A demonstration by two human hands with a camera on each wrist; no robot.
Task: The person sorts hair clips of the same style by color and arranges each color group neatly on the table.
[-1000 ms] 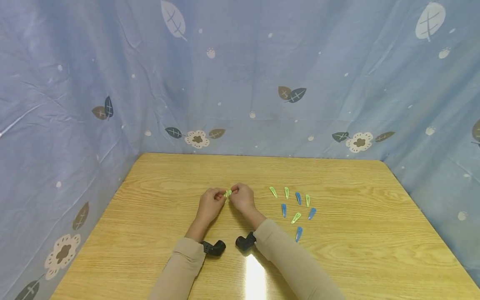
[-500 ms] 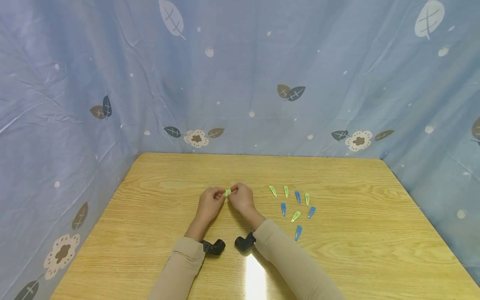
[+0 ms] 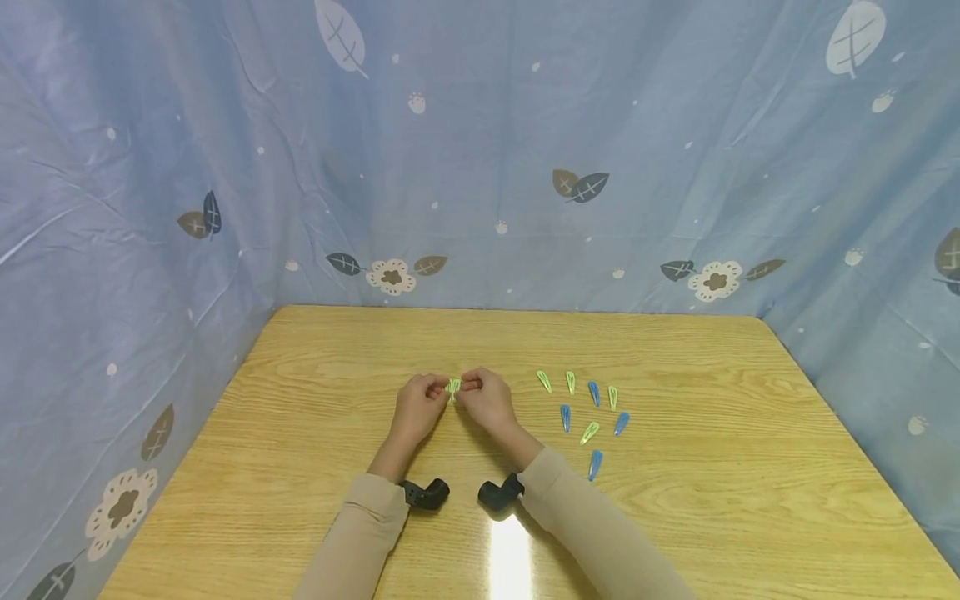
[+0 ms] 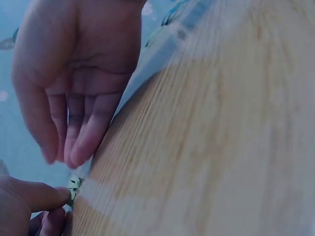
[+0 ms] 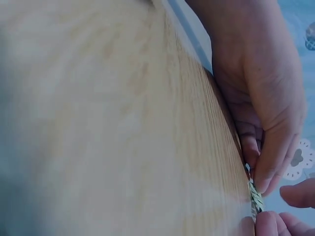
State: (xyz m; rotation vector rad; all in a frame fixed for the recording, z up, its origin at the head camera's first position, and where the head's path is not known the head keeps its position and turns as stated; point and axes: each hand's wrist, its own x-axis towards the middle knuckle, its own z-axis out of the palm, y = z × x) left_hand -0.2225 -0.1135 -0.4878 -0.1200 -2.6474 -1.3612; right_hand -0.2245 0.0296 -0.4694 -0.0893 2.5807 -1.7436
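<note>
Several light-green snap hair clips (image 3: 453, 388) lie side by side in a small row on the table, between both hands. My left hand (image 3: 415, 410) is at the row's left side; in the right wrist view its thumb (image 5: 298, 193) stands apart from its fingertips, which touch the row's near end. From the right, my right hand (image 3: 489, 402) pinches a green hair clip (image 4: 72, 195) at the row's other end between thumb and finger. Its fingertips partly hide the clips in both wrist views.
Right of the hands, loose green clips (image 3: 589, 432) and blue clips (image 3: 596, 465) lie scattered on the wooden table (image 3: 697, 517). A blue patterned curtain (image 3: 480, 150) hangs behind and beside the table. Black wrist cameras (image 3: 501, 493) sit at the sleeves.
The right hand and forearm have shifted slightly to the right. The clips between the hands now stand straighter, side by side. The left hand stays nearly still.
</note>
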